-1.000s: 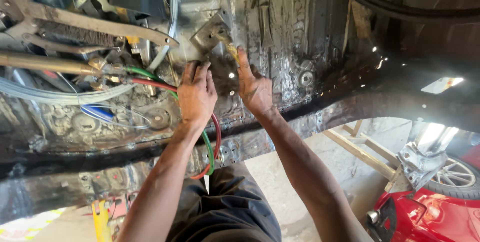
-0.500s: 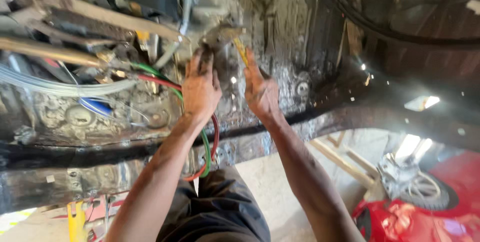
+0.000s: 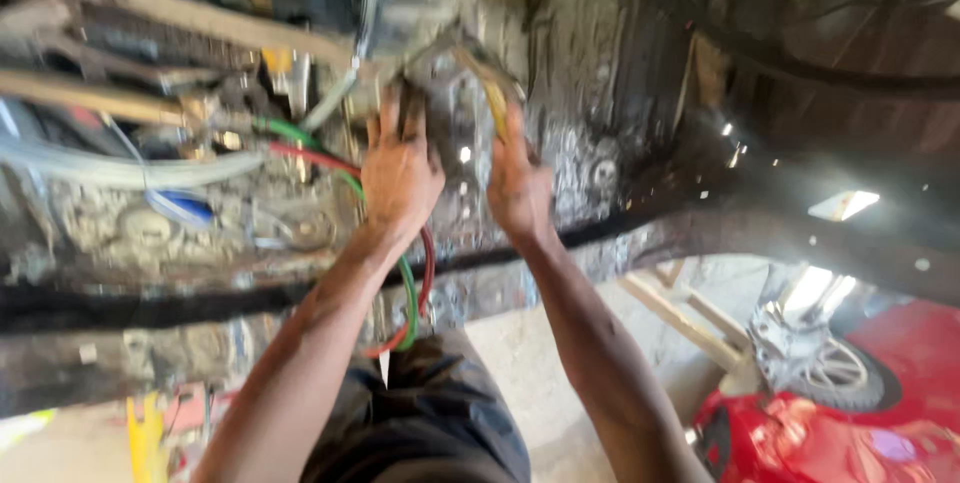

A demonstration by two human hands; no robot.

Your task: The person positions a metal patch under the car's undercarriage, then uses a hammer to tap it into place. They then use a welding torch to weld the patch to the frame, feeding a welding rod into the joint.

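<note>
Both hands are raised to the grimy underside of a vehicle, working on a grey metal bracket that hangs from the dirty metal underbody, in the middle of the upper half of the view. The left hand presses flat against the left face of the bracket, fingers spread upward and unclenched — steadying rather than gripping. The right hand is closed around a yellow-handled tool whose handle rises from the fist toward the right edge of the bracket; the frame is blurred, so I cannot tell where the tip sits or what kind of tool it is.

Just left of the left hand, a red hose and a green hose run from the tangle of pipes at the left, pass behind the wrist and loop down near the person's dark trousers. A pale clear tube lies well to the left. Far to the lower right stands a red vehicle with a spoked wheel.

To do this well, in my judgement, the flat hand should bear firmly on the bracket so it cannot swing while the tool works, and the tool should be kept in line with whatever it engages — a slip here would carry it toward the hoses or the knuckles of the steadying hand.
</note>
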